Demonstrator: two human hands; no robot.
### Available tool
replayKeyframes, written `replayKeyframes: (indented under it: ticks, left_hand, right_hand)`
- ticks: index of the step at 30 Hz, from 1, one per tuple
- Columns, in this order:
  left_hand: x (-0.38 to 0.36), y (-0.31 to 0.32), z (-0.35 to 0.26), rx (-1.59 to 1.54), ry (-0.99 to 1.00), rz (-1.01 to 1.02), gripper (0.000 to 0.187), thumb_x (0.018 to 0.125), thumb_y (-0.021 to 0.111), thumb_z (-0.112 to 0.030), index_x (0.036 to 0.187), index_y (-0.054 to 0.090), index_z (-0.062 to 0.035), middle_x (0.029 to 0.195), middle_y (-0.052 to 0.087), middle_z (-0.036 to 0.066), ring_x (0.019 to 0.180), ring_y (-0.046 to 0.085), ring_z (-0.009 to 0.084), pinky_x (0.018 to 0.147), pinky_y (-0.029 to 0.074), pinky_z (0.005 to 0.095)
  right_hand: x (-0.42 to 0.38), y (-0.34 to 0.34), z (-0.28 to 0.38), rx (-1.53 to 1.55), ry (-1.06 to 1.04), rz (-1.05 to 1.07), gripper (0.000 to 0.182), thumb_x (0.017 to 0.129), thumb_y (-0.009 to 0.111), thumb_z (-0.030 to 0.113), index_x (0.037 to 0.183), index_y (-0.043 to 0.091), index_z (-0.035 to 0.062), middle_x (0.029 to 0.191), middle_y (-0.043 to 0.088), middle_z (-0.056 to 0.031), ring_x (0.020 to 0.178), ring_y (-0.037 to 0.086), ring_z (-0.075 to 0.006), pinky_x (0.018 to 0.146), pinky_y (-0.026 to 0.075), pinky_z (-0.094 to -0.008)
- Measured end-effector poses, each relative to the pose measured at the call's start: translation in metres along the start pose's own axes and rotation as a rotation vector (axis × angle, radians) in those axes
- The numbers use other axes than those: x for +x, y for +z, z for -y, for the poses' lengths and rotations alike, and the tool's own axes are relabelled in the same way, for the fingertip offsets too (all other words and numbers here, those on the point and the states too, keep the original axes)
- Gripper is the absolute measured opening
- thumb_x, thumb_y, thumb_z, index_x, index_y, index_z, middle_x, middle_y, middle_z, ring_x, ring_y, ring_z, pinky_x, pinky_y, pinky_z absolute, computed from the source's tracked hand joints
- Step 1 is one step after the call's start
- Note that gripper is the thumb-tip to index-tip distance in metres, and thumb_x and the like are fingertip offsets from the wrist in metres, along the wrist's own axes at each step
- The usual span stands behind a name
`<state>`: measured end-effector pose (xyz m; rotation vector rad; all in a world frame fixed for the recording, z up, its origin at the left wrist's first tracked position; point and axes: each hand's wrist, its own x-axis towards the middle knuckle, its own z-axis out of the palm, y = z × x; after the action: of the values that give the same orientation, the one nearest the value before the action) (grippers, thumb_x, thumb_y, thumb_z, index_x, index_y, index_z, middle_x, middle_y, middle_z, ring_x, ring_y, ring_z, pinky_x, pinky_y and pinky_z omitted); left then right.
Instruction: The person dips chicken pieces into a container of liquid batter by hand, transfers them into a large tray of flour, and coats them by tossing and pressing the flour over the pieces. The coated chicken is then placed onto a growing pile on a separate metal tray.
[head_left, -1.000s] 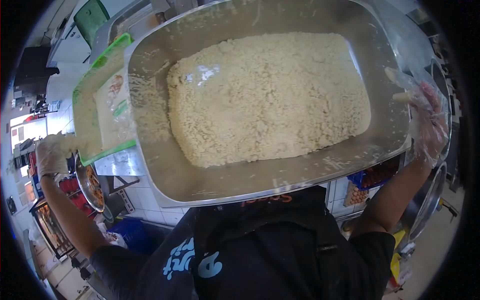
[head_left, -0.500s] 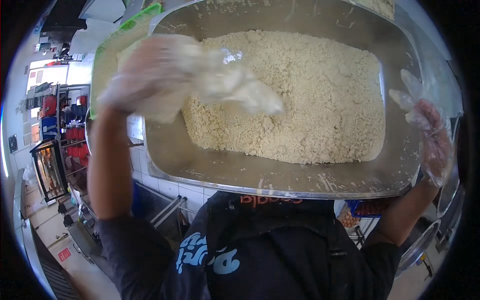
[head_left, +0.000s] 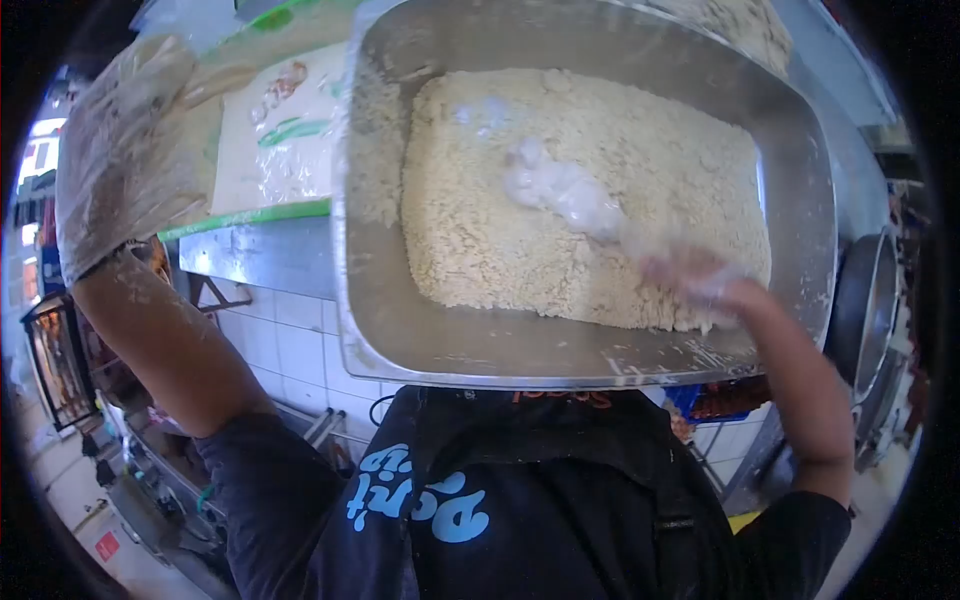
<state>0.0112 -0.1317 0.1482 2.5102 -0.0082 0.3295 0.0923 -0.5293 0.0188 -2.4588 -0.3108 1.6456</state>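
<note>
A deep steel basin (head_left: 600,365) holds a bed of pale, crumbly flour (head_left: 520,270). On the flour lies a white, wet-looking lump (head_left: 565,190), with neither hand on it. My right hand (head_left: 700,278) is low over the flour at the basin's near right; motion smears its fingers. Left of the basin, my left hand (head_left: 130,150), in a loose clear plastic glove, is over a green-rimmed tray (head_left: 250,217). At least one gloved finger stretches toward a shiny white surface (head_left: 285,160) with pink and green marks, and I see nothing held.
The basin stands beside a metal counter edge (head_left: 250,260). Beyond its far right corner shows more pale crumbly material (head_left: 740,25). A round dark pan (head_left: 868,305) is at the right, and a blue crate (head_left: 715,402) sits below the basin's near edge.
My left hand has swung left, out of the basin to the green-rimmed tray. The white lump now lies free on the flour. My right hand has moved from the right rim into the basin.
</note>
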Motion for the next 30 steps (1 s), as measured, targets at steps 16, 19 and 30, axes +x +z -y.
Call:
replayKeyframes:
  ticks: [16,19,30]
  left_hand:
    - [-0.048,0.047,0.155,-0.097,-0.235,-0.388,0.040,0.070,0.056,-0.031,0.096,0.056,-0.0003,0.084,0.060,0.011,0.073,0.055,0.0154,0.066,0.042,0.0282]
    - [-0.046,0.045,0.151,-0.141,-0.267,-0.372,0.042,0.069,0.057,-0.031,0.096,0.056,-0.0005,0.084,0.060,0.011,0.073,0.055,0.0150,0.066,0.042,0.0282]
    - [-0.051,0.046,0.171,0.262,-0.136,-0.372,0.038,0.064,0.056,-0.015,0.102,0.054,-0.0126,0.101,0.054,0.009,0.091,0.051,0.0238,0.078,0.040,0.0308]
  right_hand:
    - [0.079,0.027,0.188,0.081,-0.633,-0.257,0.039,0.084,0.039,0.031,0.111,0.044,0.0042,0.111,0.046,-0.0140,0.103,0.043,-0.0216,0.085,0.034,-0.0324]
    - [0.083,0.044,0.180,0.227,-0.508,-0.023,0.039,0.085,0.038,0.030,0.115,0.042,0.0054,0.115,0.044,-0.0117,0.105,0.042,-0.0207,0.087,0.032,-0.0307]
    - [0.090,0.055,0.074,0.957,-0.293,0.277,0.041,0.081,0.046,0.020,0.117,0.039,0.0027,0.119,0.040,-0.0097,0.108,0.040,-0.0204,0.090,0.033,-0.0301]
